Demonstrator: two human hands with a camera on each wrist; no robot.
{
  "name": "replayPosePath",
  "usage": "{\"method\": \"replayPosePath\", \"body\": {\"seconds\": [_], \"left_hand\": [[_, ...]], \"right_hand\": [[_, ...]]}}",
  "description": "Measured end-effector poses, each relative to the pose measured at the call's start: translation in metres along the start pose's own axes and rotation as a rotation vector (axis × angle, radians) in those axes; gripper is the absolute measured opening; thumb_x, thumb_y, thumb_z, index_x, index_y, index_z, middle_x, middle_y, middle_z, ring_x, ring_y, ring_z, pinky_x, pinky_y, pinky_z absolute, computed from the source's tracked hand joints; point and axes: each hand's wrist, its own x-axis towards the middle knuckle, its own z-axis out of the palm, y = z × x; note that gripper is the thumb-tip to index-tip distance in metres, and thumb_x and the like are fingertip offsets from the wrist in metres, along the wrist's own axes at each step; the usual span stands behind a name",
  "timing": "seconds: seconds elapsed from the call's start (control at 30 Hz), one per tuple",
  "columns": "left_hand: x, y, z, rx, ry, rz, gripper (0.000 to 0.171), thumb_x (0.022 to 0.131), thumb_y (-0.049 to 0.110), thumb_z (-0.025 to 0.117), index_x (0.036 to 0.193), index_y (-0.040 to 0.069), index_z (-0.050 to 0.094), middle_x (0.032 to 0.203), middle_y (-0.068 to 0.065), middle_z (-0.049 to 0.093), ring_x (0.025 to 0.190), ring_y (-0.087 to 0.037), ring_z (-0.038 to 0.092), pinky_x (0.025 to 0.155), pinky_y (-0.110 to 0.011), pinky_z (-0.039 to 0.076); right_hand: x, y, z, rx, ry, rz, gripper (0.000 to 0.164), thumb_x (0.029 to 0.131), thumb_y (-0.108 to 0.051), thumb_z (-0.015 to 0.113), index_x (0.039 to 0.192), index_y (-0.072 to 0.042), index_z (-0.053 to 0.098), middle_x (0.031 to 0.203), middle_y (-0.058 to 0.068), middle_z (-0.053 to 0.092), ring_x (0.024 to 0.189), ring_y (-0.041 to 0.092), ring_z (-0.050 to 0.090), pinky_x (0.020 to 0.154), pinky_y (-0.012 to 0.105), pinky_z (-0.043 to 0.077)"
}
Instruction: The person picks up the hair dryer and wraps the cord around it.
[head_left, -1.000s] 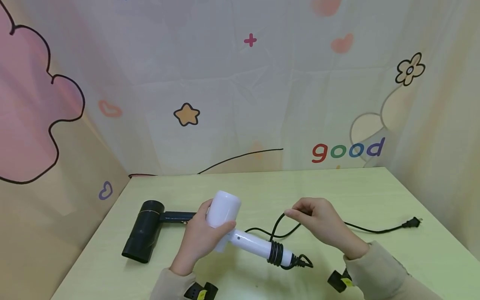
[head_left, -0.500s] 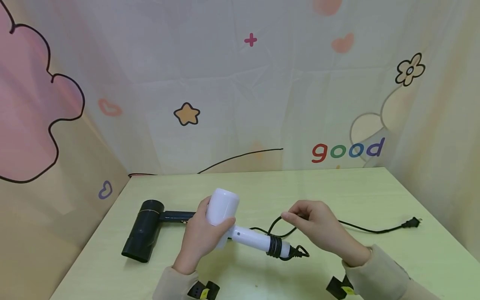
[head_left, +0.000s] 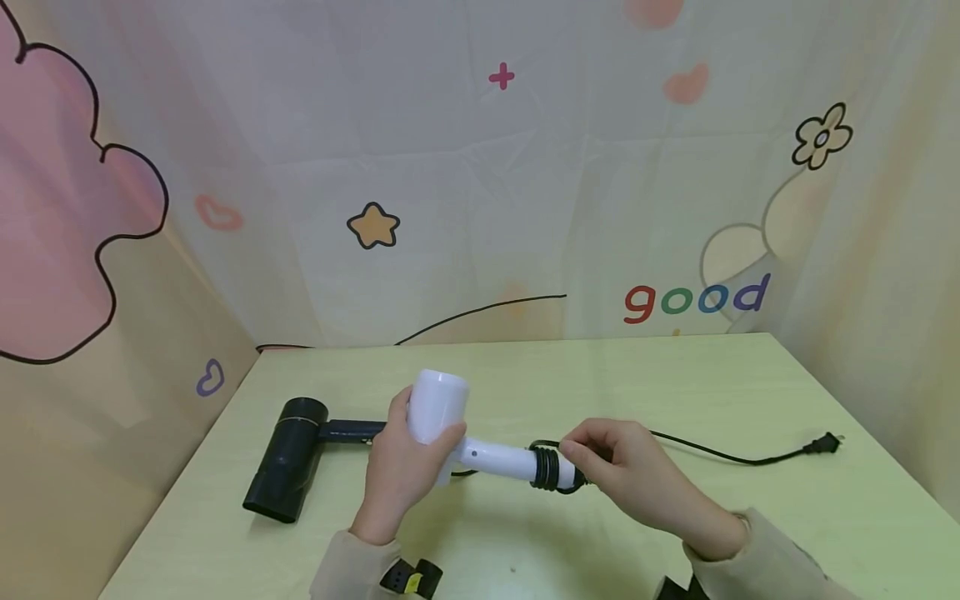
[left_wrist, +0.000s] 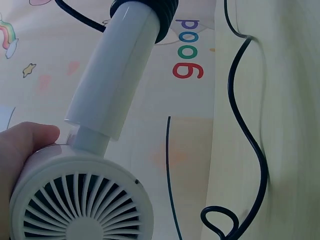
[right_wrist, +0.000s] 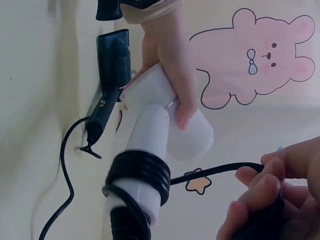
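Observation:
A white hair dryer (head_left: 438, 408) is held above the table in my left hand (head_left: 405, 471), which grips it round the barrel. Several turns of its black cord (head_left: 545, 468) are wound round the handle near the end. My right hand (head_left: 630, 477), just right of the handle end, pinches the cord between thumb and finger. In the right wrist view, a length of cord (right_wrist: 215, 170) runs from the coil to those fingertips. A dark thing (right_wrist: 260, 222) sits partly hidden under the curled fingers there. The dryer's slotted round grille (left_wrist: 82, 207) faces the left wrist camera.
A black hair dryer (head_left: 288, 467) lies at the table's left, its handle pointing right behind my left hand. Another stretch of black cord (head_left: 720, 452) lies along the table to a plug (head_left: 822, 444) at the right. A printed curtain (head_left: 450, 167) hangs behind the table (head_left: 525, 375).
My right hand has moved left and down, close to the handle end, and the free cord between looks shorter. The white dryer has shifted slightly left and its handle is more level.

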Motion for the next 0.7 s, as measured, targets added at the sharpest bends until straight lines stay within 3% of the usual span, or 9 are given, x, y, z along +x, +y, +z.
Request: {"method": "replayPosePath", "body": {"seconds": [0.17, 0.47, 0.7], "left_hand": [[0.000, 0.000, 0.001, -0.013, 0.040, 0.003, 0.078, 0.079, 0.045, 0.071, 0.141, 0.015, 0.036, 0.107, -0.017, 0.064, 0.083, -0.027, 0.062, 0.057, -0.033, 0.050], [0.001, 0.003, -0.001, -0.041, 0.086, 0.019, 0.078, 0.081, 0.044, 0.069, 0.142, 0.012, 0.033, 0.110, -0.020, 0.062, 0.087, -0.032, 0.064, 0.056, -0.033, 0.053], [0.003, 0.003, -0.002, -0.071, 0.105, -0.016, 0.079, 0.082, 0.046, 0.068, 0.142, 0.011, 0.032, 0.112, -0.020, 0.061, 0.088, -0.032, 0.063, 0.057, -0.033, 0.053]], "right_hand": [[-0.005, -0.002, 0.002, 0.049, -0.041, 0.025, 0.019, 0.094, -0.021, 0.058, 0.095, -0.005, 0.068, 0.071, 0.001, 0.058, 0.058, 0.003, 0.050, 0.050, 0.021, 0.043], [-0.013, 0.002, 0.010, 0.163, -0.091, -0.007, 0.018, 0.095, -0.014, 0.056, 0.099, 0.001, 0.066, 0.072, 0.002, 0.058, 0.060, 0.003, 0.053, 0.054, 0.023, 0.049], [-0.019, 0.008, 0.018, 0.209, -0.148, -0.028, 0.017, 0.096, -0.012, 0.053, 0.098, -0.001, 0.065, 0.078, 0.008, 0.066, 0.061, 0.006, 0.057, 0.056, 0.025, 0.050]]}}
